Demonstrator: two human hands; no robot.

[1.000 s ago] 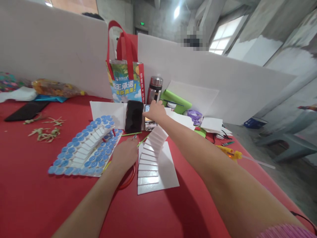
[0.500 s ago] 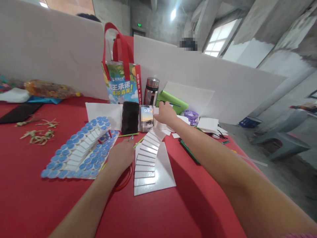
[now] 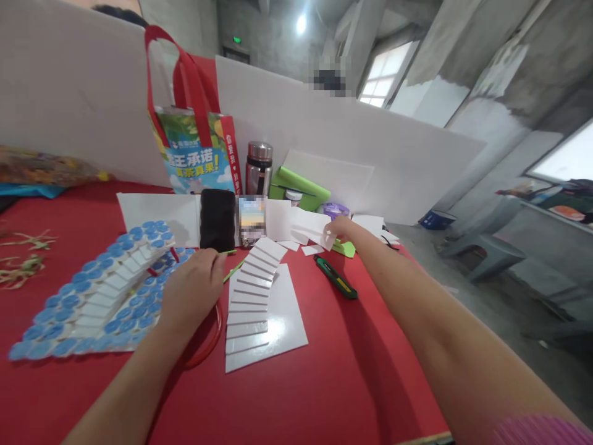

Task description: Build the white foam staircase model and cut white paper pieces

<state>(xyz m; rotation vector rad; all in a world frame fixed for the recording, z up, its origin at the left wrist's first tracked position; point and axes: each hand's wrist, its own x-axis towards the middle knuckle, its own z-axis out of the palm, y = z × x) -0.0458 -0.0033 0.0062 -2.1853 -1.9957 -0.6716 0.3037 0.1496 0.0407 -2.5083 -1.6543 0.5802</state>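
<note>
My right grip [image 3: 340, 230] has left the lit smartphone [image 3: 252, 217] and pinches a white sheet [image 3: 311, 226], so material's in hand; left grip [image 3: 193, 289], I can't tell.

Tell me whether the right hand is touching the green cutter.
Apart. The head view shows the right hand beyond the green cutter, with red tabletop visible between them.

The head camera looks forward and down from nearby over both hands [image 3: 194, 285] [image 3: 341, 228] and the table [image 3: 333, 383].
</note>
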